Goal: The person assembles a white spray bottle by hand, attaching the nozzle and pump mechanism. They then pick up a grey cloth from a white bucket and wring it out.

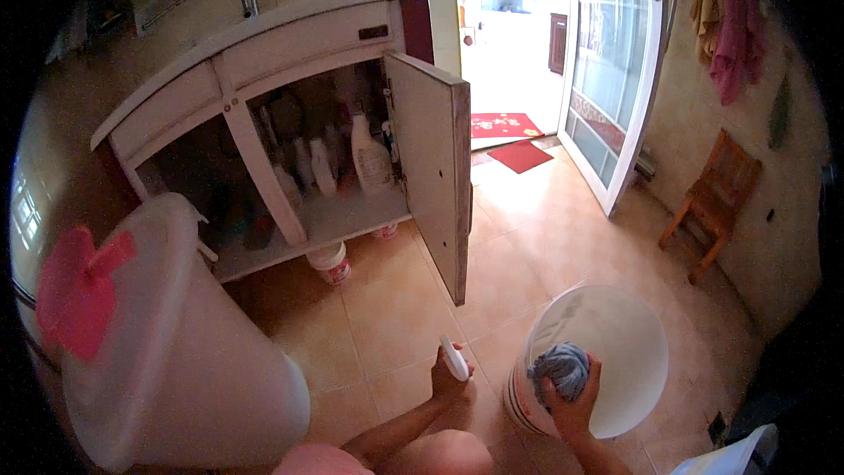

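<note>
A small white elongated object (454,359) stands up out of my left hand (446,387), whose fingers are wrapped round it above the tiled floor. I cannot make out its exact kind. Bunched in my right hand (576,409) is a blue-grey cloth (563,366), held at the left side of a big white bucket (635,325). The cloth overlaps the bucket's rim in this view. My fingers curl around its lower part.
Ahead, a cabinet (321,221) has one door (431,167) swung outward, with bottles (373,163) inside. A large lidded container (237,378) fills the left, a pink item on its lid. At right stand a wooden chair (716,185) and a glazed door (607,79). A small tub (329,262) sits under the cabinet.
</note>
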Action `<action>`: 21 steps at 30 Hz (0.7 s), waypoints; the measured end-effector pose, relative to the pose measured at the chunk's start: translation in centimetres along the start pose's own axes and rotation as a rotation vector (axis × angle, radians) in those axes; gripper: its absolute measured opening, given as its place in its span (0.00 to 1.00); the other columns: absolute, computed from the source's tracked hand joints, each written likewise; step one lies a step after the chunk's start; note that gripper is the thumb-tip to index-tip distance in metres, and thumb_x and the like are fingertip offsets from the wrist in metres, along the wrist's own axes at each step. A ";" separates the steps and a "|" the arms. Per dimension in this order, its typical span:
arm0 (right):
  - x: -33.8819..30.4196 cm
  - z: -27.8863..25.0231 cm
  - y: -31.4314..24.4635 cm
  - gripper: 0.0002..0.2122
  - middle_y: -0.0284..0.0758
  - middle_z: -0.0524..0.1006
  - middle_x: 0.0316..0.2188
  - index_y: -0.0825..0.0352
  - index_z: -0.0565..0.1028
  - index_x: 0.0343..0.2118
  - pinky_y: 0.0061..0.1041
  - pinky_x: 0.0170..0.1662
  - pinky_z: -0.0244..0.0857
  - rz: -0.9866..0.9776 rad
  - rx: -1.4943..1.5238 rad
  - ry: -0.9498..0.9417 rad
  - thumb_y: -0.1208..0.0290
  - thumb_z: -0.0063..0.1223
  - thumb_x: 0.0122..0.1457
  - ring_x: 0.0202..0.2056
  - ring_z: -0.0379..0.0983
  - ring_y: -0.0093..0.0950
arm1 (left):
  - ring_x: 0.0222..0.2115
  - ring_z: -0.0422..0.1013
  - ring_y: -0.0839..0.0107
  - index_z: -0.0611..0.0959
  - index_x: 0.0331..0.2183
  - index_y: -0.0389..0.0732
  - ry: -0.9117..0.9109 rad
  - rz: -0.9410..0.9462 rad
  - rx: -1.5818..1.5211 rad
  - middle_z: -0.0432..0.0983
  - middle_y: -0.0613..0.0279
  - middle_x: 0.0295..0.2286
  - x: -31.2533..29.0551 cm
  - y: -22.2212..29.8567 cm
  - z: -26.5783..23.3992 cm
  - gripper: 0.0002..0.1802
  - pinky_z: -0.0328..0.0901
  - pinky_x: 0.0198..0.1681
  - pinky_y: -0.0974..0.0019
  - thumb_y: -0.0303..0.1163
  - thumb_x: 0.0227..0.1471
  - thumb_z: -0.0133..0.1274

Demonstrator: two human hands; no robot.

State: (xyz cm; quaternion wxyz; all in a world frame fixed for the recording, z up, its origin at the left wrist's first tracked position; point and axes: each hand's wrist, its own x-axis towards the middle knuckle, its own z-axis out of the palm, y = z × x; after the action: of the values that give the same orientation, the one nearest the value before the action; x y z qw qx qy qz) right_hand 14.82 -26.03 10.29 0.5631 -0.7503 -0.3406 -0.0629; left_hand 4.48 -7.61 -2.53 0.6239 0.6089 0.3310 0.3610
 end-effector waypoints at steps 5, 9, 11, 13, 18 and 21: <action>0.6 0.4 -2.3 0.27 0.44 0.65 0.34 0.70 0.62 0.43 0.36 0.41 0.58 -0.354 -0.107 -0.013 0.71 0.61 0.39 0.36 0.64 0.41 | 0.22 0.69 0.78 0.70 0.38 0.42 -0.124 0.118 0.026 0.68 0.66 0.22 -0.2 8.0 -1.7 0.18 0.66 0.20 0.74 0.24 0.42 0.55; 0.5 0.2 -2.5 0.26 0.45 0.66 0.34 0.69 0.62 0.42 0.37 0.41 0.59 -0.313 -0.113 -0.003 0.71 0.61 0.38 0.36 0.64 0.43 | 0.20 0.68 0.79 0.70 0.39 0.40 -0.184 0.196 0.041 0.69 0.66 0.23 -0.1 18.3 -1.9 0.18 0.66 0.19 0.74 0.25 0.42 0.55; 0.7 0.3 -3.3 0.24 0.45 0.68 0.33 0.69 0.63 0.40 0.39 0.41 0.60 -0.256 -0.094 -0.002 0.72 0.60 0.38 0.36 0.65 0.44 | 0.19 0.68 0.79 0.71 0.38 0.39 -0.204 0.282 0.040 0.70 0.65 0.23 0.5 23.3 -2.1 0.17 0.66 0.18 0.74 0.26 0.42 0.55; 0.5 0.0 -3.1 0.23 0.46 0.68 0.33 0.69 0.63 0.40 0.39 0.40 0.60 -0.233 -0.110 -0.005 0.72 0.59 0.39 0.36 0.65 0.44 | 0.16 0.67 0.79 0.72 0.37 0.38 -0.226 0.379 -0.033 0.71 0.63 0.23 1.4 26.7 -1.3 0.16 0.65 0.17 0.74 0.27 0.43 0.55; 0.5 0.1 -2.3 0.23 0.45 0.68 0.34 0.69 0.63 0.40 0.38 0.40 0.60 -0.306 -0.114 0.015 0.71 0.59 0.40 0.35 0.65 0.44 | 0.14 0.68 0.78 0.74 0.33 0.37 -0.173 0.492 0.075 0.71 0.61 0.20 3.7 31.2 -0.4 0.12 0.65 0.14 0.73 0.29 0.43 0.54; 0.6 0.0 -2.1 0.23 0.44 0.68 0.34 0.69 0.63 0.40 0.38 0.40 0.60 -0.335 -0.122 0.003 0.70 0.59 0.40 0.36 0.65 0.43 | 0.14 0.70 0.77 0.75 0.30 0.36 -0.129 0.508 0.125 0.72 0.61 0.20 4.5 31.2 -0.1 0.12 0.66 0.15 0.73 0.32 0.43 0.55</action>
State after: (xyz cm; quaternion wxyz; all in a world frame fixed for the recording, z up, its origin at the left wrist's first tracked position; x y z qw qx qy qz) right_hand 14.07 -25.49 12.25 0.4987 -0.7158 -0.4554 -0.1777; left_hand 5.26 -3.81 28.77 0.4943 0.7315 0.1489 0.4454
